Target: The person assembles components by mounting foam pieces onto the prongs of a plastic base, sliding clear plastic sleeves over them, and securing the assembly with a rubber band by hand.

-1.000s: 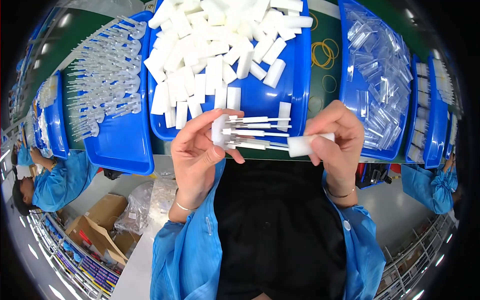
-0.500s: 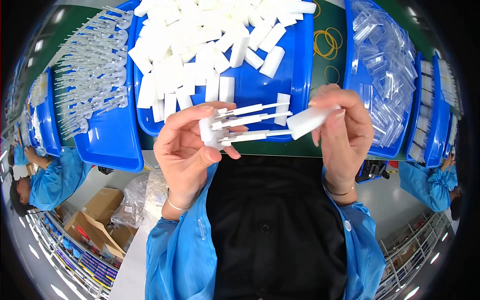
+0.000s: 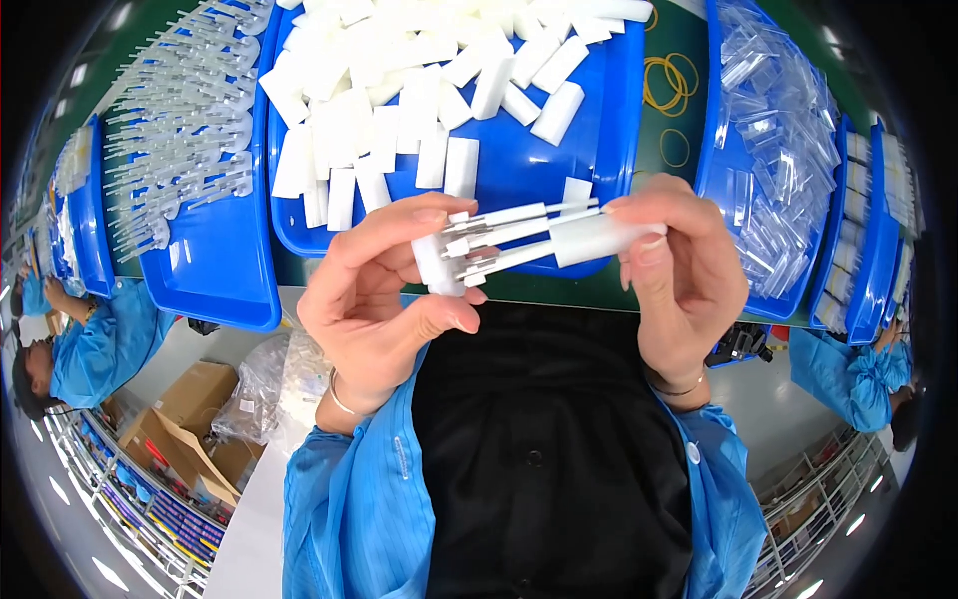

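Note:
My left hand [image 3: 364,285] is closed round the round base of a white plastic part with several rods [image 3: 435,266]. Its rods stick out toward the right, thicker near the base and thin at their ends. A white foam block [image 3: 591,243] is pinched between the thumb and fingers of my right hand [image 3: 689,275]. The lowest rod's thin end runs into the block's left face, and the block meets the thicker section. The other rods pass above the block, their tips close to my right fingers. Both hands are above the near edge of the middle tray.
Behind my hands, a blue tray [image 3: 544,185] bears a heap of white foam blocks [image 3: 389,100]. To the left, another blue tray [image 3: 205,275] holds similar rodded parts. Clear plastic sleeves [image 3: 778,150] fill the right-hand tray. Yellow rubber bands [image 3: 667,88] lie between trays. People in blue sit at both sides.
My right hand has pushed the foam block leftward along the lowest rod, covering its thin end. The rodded part in my left hand has tilted slightly, and the whole view has shifted a little.

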`<state>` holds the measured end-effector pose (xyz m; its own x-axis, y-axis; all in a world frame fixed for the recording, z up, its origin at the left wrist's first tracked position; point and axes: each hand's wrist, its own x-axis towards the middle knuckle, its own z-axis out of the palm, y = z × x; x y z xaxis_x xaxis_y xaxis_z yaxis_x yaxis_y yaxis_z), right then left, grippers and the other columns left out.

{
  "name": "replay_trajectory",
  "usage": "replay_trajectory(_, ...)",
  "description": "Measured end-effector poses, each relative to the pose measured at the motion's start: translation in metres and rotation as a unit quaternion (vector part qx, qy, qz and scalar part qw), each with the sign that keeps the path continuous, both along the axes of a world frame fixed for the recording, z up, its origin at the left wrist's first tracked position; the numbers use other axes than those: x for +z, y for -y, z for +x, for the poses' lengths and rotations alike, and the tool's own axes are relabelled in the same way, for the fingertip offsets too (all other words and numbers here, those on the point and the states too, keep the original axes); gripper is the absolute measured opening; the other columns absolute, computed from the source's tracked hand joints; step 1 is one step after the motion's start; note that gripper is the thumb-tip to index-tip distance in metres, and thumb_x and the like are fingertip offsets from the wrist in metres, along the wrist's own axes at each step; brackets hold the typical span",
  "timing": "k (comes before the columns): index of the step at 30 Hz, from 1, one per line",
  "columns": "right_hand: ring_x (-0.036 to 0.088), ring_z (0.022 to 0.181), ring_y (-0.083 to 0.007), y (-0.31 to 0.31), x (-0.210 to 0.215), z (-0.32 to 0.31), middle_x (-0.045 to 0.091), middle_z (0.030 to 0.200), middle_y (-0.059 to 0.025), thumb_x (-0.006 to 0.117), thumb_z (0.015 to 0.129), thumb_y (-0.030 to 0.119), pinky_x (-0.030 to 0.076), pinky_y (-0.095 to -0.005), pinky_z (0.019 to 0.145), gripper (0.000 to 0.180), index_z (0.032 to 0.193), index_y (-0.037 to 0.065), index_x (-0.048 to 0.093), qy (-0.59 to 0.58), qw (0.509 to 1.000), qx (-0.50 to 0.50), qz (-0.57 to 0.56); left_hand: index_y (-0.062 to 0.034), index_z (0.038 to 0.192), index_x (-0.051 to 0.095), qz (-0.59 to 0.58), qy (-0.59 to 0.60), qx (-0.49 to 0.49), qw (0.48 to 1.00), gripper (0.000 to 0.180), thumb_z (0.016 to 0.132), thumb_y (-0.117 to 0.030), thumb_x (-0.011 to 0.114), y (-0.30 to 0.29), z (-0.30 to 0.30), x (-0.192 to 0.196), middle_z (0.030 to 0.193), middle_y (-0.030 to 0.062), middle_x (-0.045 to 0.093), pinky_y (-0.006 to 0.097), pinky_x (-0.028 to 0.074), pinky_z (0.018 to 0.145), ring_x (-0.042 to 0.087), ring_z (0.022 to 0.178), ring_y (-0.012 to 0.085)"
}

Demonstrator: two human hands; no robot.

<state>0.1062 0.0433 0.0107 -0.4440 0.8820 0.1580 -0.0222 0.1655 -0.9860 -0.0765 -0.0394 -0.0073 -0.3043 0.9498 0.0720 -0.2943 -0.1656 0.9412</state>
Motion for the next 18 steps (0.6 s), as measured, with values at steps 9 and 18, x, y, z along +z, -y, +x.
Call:
replay_trajectory(9,0.044,0.078,-0.0173,-0.008,-0.005,-0.001,0.058,0.082,-0.0089,0.059,0.082,0.013,0.036,-0.0307,0.072,0.018,0.092,-0.002,0.058,0.023,0.993,0.019,0.116,0.0073,0.11,0.05,0.047,-0.053,-0.023,0.997,0.057,0.061,0.002,0.077,-0.003,-0.001,-0.005,0.11,0.0235,0.055,0.035,0.055,0.077,0.063,0.09,0.0293)
replay_trajectory(18,0.045,0.082,-0.0214,-0.011,-0.005,-0.001,0.064,0.085,-0.0124,0.064,0.078,0.015,0.036,-0.0338,0.075,0.019,0.092,0.002,0.059,0.065,0.972,0.094,0.206,0.0025,0.107,0.052,-0.043,-0.072,-0.014,0.996,0.075,0.054,-0.044,0.077,-0.002,0.006,0.001,0.102,0.0224,0.06,0.035,0.051,0.081,0.061,0.094,0.0291)
